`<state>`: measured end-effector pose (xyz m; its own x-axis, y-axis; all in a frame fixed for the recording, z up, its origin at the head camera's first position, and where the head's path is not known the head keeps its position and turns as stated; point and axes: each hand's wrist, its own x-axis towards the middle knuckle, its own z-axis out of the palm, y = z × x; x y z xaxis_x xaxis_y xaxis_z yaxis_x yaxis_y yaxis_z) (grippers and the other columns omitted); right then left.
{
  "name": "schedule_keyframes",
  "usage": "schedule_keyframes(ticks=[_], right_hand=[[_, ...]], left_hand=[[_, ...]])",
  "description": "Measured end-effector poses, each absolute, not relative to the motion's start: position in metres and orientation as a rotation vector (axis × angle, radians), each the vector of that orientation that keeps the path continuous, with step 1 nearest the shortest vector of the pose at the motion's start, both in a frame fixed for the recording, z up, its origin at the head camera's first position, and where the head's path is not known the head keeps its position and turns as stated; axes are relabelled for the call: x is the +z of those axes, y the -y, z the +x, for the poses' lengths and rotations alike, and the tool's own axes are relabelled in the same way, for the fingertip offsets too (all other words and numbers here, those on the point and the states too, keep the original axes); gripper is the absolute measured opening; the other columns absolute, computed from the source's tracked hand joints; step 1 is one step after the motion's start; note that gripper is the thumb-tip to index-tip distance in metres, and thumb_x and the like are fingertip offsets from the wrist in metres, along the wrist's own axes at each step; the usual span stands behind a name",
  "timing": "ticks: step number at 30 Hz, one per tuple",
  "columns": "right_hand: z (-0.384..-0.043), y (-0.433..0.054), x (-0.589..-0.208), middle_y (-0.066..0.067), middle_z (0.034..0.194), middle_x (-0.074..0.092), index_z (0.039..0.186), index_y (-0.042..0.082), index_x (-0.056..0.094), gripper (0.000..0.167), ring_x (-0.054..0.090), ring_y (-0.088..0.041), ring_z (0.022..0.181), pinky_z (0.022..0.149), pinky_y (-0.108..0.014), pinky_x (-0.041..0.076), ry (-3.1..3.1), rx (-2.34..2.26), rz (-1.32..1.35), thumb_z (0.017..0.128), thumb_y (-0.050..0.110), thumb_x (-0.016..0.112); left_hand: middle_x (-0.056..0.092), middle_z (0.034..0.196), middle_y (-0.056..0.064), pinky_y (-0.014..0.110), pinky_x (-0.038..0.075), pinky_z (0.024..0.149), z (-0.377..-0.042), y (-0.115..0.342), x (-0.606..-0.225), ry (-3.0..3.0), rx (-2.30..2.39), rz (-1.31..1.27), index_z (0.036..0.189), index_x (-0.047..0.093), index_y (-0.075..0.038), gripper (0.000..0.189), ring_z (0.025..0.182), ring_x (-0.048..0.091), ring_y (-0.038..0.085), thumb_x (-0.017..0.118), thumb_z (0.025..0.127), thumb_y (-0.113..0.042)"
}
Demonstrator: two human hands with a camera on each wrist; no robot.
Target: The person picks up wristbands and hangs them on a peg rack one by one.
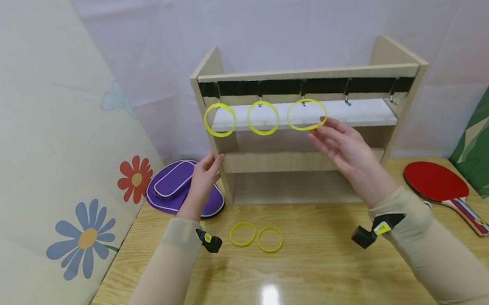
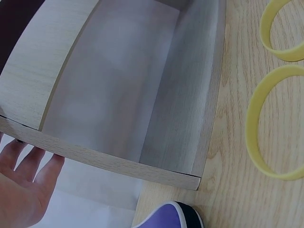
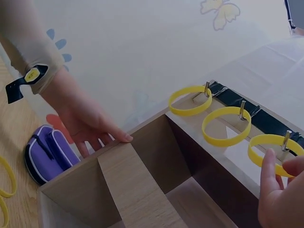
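Observation:
My right hand [image 1: 344, 147] pinches the near edge of a yellow ring [image 1: 289, 118], thumb and fingers at its lower right. That ring tilts at the third hook [image 3: 286, 140] from the left, whose metal tip shows inside it. Two more yellow rings [image 1: 205, 123] [image 1: 264, 132] hang from the first and second hooks. My left hand [image 1: 205, 178] rests against the left side panel of the wooden shelf [image 1: 282, 160]. Its thumb touches the front edge, and its fairly straight fingers [image 2: 48, 175] lie along the outside.
Two loose yellow rings [image 1: 244, 245] [image 1: 271, 251] lie on the wooden table [image 1: 318, 273] before the shelf. A purple case [image 1: 214, 202] lies left, behind my left hand. On the right is a red table tennis bat [image 1: 435, 181]. Bare hooks [image 1: 347, 99] [image 1: 392, 98] continue along the black strip.

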<state>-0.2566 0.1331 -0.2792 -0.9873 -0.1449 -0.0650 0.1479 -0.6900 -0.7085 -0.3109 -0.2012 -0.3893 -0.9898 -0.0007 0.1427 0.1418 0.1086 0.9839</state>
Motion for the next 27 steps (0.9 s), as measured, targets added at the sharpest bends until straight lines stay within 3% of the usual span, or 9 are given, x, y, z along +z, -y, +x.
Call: schedule_keyframes(ticks=[6,16,27], right_hand=[[-0.258,-0.132,-0.284,-0.009,0.096,0.069,0.107,0.003,0.06,0.019,0.07,-0.019,0.087,0.08,-0.025,0.06,-1.137,-2.742,0.037,0.095,-0.01,0.054],[-0.257,-0.132,-0.289,-0.007,0.102,0.07,0.108,0.007,0.065,0.023,0.069,-0.018,0.09,0.083,-0.027,0.06,-1.198,-2.737,0.031,0.088,-0.005,0.069],[-0.264,-0.13,-0.293,-0.007,0.094,0.073,0.1,0.007,0.068,0.016,0.069,-0.018,0.089,0.082,-0.027,0.06,-1.199,-2.725,0.043,0.095,-0.005,0.059]], left_hand=[[0.052,0.144,0.02,0.053,0.039,0.112,-0.31,0.201,-0.389,2.263,-2.026,-0.135,0.149,0.045,-0.012,0.05,0.13,0.049,0.029,0.053,0.103,-0.031],[0.053,0.143,0.019,0.051,0.04,0.112,-0.311,0.2,-0.391,2.266,-2.03,-0.15,0.148,0.047,-0.012,0.05,0.128,0.051,0.028,0.054,0.103,-0.033],[0.054,0.14,0.022,0.05,0.041,0.112,-0.311,0.198,-0.39,2.264,-2.008,-0.115,0.146,0.049,-0.01,0.051,0.121,0.054,0.019,0.053,0.103,-0.035]])
